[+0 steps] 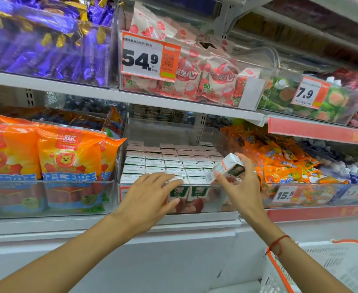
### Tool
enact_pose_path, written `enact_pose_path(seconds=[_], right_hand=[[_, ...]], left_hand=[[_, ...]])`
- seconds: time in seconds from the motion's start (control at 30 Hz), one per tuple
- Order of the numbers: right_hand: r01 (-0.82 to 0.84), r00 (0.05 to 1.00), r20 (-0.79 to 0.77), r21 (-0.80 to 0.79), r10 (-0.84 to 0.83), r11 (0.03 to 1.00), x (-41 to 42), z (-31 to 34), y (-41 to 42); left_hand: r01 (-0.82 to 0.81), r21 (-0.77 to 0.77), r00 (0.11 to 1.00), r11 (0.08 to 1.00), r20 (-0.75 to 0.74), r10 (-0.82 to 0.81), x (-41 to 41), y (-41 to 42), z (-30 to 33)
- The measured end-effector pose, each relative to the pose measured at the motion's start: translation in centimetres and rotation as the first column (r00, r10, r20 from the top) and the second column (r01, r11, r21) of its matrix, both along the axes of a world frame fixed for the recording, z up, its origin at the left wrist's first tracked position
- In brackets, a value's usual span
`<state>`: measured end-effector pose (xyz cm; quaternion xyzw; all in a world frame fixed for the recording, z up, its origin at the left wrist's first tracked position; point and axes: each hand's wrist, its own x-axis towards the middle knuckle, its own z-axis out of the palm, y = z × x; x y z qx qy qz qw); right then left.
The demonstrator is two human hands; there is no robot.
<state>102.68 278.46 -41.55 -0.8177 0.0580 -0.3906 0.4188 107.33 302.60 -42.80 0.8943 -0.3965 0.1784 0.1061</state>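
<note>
My right hand holds a small white juice carton tilted on its side, just above the right front of a clear bin on the middle shelf. Several rows of identical cartons stand upright in that bin. My left hand reaches over the bin's front wall with fingers stretched out, its fingertips touching the tops of the front row of cartons.
Orange sausage packs fill the bin to the left, orange snack packets the bin to the right. The upper shelf carries purple sweets and pink fruit-candy bags. A white shopping basket with an orange rim hangs at the lower right.
</note>
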Motion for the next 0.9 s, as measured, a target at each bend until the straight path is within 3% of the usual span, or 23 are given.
enact_pose_path(seconds=[0.2, 0.43, 0.67, 0.73, 0.9], right_hand=[[0.214, 0.968, -0.071, -0.268, -0.241, 0.939, 0.7, 0.1, 0.0], [-0.026, 0.94, -0.304, -0.52, -0.156, 0.854, 0.0, -1.3, 0.9], [-0.161, 0.915, -0.396, -0.535, -0.078, 0.829, 0.6, 0.8, -0.6], [-0.279, 0.856, -0.515, -0.533, -0.044, 0.798, 2.0, 3.0, -1.6], [-0.54, 0.602, -0.791, -0.505, -0.11, 0.673, 6.3, 7.5, -2.6]], left_hand=[[-0.008, -0.016, 1.0, 1.0, 0.007, 0.008, 0.3, -0.1, -0.5], [-0.012, -0.021, 1.0, 1.0, 0.023, 0.013, 0.5, -0.1, -0.7], [0.004, -0.056, 1.0, 0.998, 0.018, -0.003, 0.4, -0.1, -0.9], [0.008, -0.069, 1.0, 0.998, 0.014, -0.007, 0.5, -0.2, -1.0], [0.017, -0.1, 1.0, 0.995, 0.012, -0.016, 0.7, -0.1, -1.2]])
